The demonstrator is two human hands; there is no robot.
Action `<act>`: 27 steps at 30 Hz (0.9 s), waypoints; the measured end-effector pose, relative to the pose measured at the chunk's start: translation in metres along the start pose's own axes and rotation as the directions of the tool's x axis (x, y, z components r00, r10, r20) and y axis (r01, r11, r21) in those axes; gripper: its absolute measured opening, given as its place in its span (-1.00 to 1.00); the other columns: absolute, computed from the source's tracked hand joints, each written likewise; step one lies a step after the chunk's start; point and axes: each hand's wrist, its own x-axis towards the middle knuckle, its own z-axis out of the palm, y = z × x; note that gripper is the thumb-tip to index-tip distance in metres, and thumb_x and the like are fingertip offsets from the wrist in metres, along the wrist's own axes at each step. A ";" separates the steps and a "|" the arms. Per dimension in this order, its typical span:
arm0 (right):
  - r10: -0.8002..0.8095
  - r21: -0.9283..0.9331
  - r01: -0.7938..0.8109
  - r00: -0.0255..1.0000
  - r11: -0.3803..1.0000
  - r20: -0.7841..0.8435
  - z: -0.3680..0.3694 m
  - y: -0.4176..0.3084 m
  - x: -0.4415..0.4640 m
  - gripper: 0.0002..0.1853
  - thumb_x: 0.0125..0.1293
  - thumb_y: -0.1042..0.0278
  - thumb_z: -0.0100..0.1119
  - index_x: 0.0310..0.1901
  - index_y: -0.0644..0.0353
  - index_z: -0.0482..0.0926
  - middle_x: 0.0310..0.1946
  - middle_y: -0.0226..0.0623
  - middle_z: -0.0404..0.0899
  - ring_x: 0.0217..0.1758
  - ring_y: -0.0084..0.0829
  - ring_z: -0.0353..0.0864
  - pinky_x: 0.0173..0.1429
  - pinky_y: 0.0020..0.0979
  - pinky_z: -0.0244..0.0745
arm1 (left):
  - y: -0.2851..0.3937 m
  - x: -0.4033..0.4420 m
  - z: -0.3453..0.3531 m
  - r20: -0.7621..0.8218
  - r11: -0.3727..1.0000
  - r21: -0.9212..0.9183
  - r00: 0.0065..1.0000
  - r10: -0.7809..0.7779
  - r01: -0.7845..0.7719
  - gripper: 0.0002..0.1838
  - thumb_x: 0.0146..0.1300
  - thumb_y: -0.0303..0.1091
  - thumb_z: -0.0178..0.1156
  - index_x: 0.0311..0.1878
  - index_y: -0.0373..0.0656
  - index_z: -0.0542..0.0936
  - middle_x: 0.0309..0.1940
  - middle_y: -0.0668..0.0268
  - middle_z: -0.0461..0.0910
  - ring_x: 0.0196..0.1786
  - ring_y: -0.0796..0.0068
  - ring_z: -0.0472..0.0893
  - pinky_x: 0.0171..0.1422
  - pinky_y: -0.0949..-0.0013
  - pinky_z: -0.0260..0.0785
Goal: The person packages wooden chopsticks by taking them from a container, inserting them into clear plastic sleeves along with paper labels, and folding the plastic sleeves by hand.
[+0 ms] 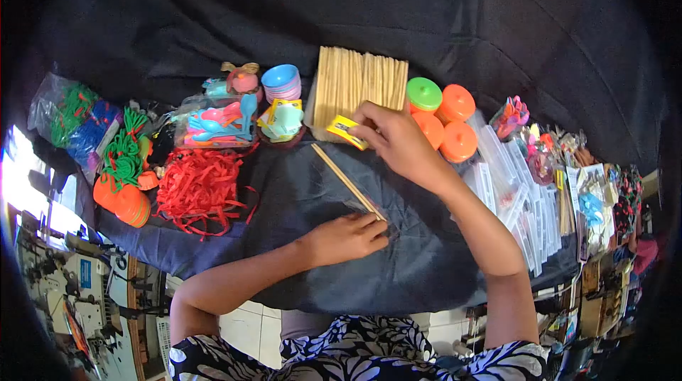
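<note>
My left hand [348, 239] is low in the middle of the dark cloth, its fingers closed on the lower end of a pair of thin wooden chopsticks [344, 176]. Clear plastic shows faintly around that end. The chopsticks slant up and to the left. Between the thumb and fingers of my right hand [391, 136] is a small yellow packet [347, 131] with a dark and pale print. It is held just in front of a large bundle of chopsticks [361, 75], whose lower part it and the hand cover.
Left of centre are red shredded strips [199, 189], green cords [126, 150], plastic spoons [217, 122], stacked blue and pink cups [281, 83] and a bowl of packets [282, 122]. On the right stand orange lidded pots [457, 102], a green one [424, 93] and clear plastic cases [522, 196].
</note>
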 end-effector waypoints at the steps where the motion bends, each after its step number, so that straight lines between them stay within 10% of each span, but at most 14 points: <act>1: 0.221 0.150 -0.225 0.974 0.963 0.042 -0.007 -0.002 -0.019 -0.88 0.30 0.45 0.17 -0.26 0.32 0.50 -0.46 -0.12 0.54 -0.39 -0.33 0.59 -0.23 -0.28 0.47 | 0.000 0.000 -0.002 0.002 1.000 -0.013 1.000 0.014 -0.014 -0.79 0.06 -0.33 0.11 -0.20 -0.11 0.51 -0.09 0.28 0.46 0.06 0.34 0.51 0.08 0.34 0.50; 5: 0.419 0.339 -0.428 0.902 0.838 0.103 -0.009 0.020 -0.095 -0.92 0.31 0.48 0.13 -0.22 0.28 0.51 -0.46 -0.15 0.54 -0.35 -0.11 0.60 -0.28 -0.33 0.50 | -0.001 0.000 0.000 0.012 0.999 -0.035 1.000 -0.004 0.004 -0.80 0.05 -0.35 0.11 -0.21 -0.10 0.50 -0.10 0.30 0.45 0.09 0.34 0.49 0.05 0.37 0.52; 7: 0.027 -0.013 -0.028 0.997 1.000 -0.074 -0.002 0.035 -0.130 -0.92 0.30 0.51 0.14 -0.19 0.27 0.54 -0.39 -0.16 0.52 -0.32 -0.21 0.61 -0.29 -0.41 0.53 | -0.003 0.001 -0.002 0.029 1.000 -0.008 1.000 -0.010 0.010 -0.80 0.05 -0.35 0.12 -0.21 -0.09 0.50 -0.10 0.30 0.45 0.11 0.33 0.49 0.03 0.40 0.54; 15: -0.251 -0.602 0.307 0.951 0.737 0.179 0.001 0.022 -0.192 -0.67 0.05 0.42 0.18 -0.08 0.16 0.63 -0.36 -0.42 0.35 -0.27 -0.42 0.45 -0.33 -0.52 0.52 | -0.002 0.002 -0.003 -0.070 1.000 0.010 0.998 -0.003 0.004 -0.83 0.05 -0.37 0.13 -0.24 -0.09 0.49 -0.14 0.32 0.44 0.05 0.39 0.52 0.03 0.43 0.54; 27: -0.217 -0.573 0.320 0.945 0.754 0.243 0.019 0.019 -0.184 -0.56 0.09 0.36 0.13 0.06 0.23 0.58 -0.36 -0.41 0.29 -0.22 -0.42 0.38 -0.20 -0.54 0.52 | -0.001 0.004 -0.001 -0.103 1.000 0.005 0.995 -0.013 0.014 -0.79 -0.02 -0.40 0.19 -0.24 -0.10 0.54 -0.27 0.38 0.41 -0.11 0.47 0.53 -0.10 0.45 0.54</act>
